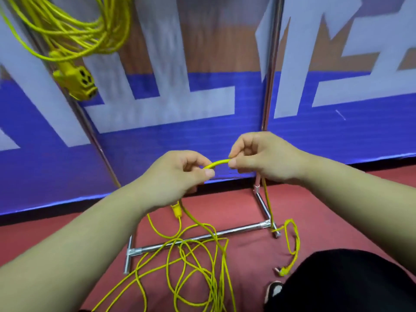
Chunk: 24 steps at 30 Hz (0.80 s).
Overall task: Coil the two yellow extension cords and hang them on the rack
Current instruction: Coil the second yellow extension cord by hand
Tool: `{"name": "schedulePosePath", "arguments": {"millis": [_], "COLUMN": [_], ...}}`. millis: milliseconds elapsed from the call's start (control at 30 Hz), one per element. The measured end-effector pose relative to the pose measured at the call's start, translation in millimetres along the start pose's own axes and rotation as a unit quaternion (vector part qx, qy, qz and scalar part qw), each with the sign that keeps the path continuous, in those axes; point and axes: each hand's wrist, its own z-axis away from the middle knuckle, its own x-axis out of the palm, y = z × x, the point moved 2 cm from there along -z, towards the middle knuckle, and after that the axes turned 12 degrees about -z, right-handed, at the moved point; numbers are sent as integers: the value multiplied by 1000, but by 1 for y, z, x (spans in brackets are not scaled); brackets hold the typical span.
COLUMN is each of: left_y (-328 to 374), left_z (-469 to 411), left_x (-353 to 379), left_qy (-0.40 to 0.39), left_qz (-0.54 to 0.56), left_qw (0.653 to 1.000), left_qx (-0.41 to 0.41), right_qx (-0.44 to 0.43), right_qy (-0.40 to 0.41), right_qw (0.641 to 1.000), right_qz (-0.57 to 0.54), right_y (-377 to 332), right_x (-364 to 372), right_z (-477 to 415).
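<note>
Red floor [236, 206], lower frame; blue banner [180, 136] behind; yellow cord [217, 163] being pinched in grip of left hand [180, 176], right hand [263, 158].

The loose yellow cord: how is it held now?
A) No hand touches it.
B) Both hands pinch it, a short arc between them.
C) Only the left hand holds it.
B: the left hand and the right hand each pinch the cord, a short arc spanning between them, the rest trailing to the floor.

Two yellow cords — coiled cord [117, 39], loose cord [217, 163]; two hands — left hand [177, 179], right hand [263, 158]; one rack [236, 231]; one shoe [273, 289].
</note>
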Motion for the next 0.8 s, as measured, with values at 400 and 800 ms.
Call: {"name": "schedulePosePath", "arguments": {"millis": [400, 800], "left_y": [-36, -49], "left_z": [71, 74], "left_x": [-54, -50], "left_qy": [224, 91], "left_qz": [71, -38], "left_qw": [972, 995], "left_qx": [-5, 17], "right_qx": [53, 52], "right_qy": [-88, -54], "right_qw": [993, 991], "right_qz": [-59, -108], "right_y": [-20, -19], "right_x": [70, 97], "right_z": [28, 10]}}
